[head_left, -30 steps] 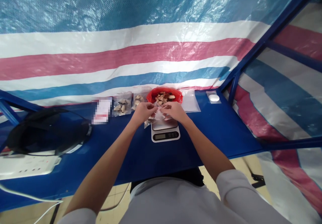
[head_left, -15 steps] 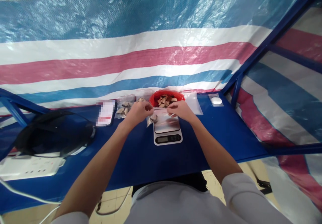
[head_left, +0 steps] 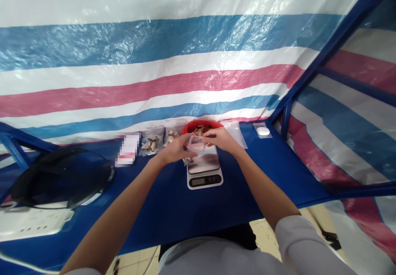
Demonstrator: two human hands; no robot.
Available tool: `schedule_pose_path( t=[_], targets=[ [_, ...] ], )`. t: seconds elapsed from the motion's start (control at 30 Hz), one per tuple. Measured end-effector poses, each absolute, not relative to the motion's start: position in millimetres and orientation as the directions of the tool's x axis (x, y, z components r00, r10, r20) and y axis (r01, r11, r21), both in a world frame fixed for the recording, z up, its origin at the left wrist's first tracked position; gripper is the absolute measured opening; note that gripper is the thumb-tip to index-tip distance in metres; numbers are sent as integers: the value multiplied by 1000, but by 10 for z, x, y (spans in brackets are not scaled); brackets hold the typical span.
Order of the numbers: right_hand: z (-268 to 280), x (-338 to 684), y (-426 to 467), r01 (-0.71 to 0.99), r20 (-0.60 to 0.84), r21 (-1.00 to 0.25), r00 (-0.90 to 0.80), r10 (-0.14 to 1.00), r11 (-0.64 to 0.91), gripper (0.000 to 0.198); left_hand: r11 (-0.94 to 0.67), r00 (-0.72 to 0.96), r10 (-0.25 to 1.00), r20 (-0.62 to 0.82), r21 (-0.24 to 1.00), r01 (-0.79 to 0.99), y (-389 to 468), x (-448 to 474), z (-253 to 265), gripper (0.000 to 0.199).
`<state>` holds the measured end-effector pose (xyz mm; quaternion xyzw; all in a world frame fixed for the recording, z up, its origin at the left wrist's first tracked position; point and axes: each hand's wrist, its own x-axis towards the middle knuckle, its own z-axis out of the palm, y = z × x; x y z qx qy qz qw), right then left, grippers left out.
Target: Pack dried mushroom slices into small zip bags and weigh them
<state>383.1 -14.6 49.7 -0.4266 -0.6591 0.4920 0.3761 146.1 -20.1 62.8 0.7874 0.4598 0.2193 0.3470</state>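
Note:
A clear zip bag (head_left: pixel 197 143) is between my two hands, its mouth spread wide above the kitchen scale (head_left: pixel 204 182). My left hand (head_left: pixel 177 149) grips the left side of the bag, thumb and fingers on either side of it. On the far right edge, my right hand (head_left: pixel 221 138) pinches the plastic; the fingertips partly cover it. Little of the bag's lower part shows below my left hand. Just behind my hands stands a red bowl (head_left: pixel 189 126) of brown dried pieces, partly hidden by my fingers.
Left of my hands lie filled clear bags (head_left: pixel 152 143) and a phone (head_left: pixel 127 149). Flat plastic bags (head_left: pixel 236 134) lie right of the bowl, with a white oval object (head_left: pixel 262 131) farther right. A black round item (head_left: pixel 62 176) and a white power strip (head_left: pixel 34 223) occupy the left.
The bag's top edge, stretched between my hands before, is now parted into a wide opening. My left fingers have spread around it. The whole view has shifted, with the table lower in it.

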Motion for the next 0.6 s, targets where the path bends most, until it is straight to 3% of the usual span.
schedule_pose_path(
  t=[0.23,0.4,0.6],
  targets=[
    [586,3873,-172,397,217,-874,-195,957,279,15,-376,432,896,101,688,620,-72,1489,445,57],
    [594,3710,-207,470,310,-770,-315,897,431,14,-392,412,900,140,671,629,-15,1505,349,52],
    [433,3525,-91,593,301,-625,-417,857,508,29,-404,402,903,152,621,672,17,1506,302,50]
  ],
)
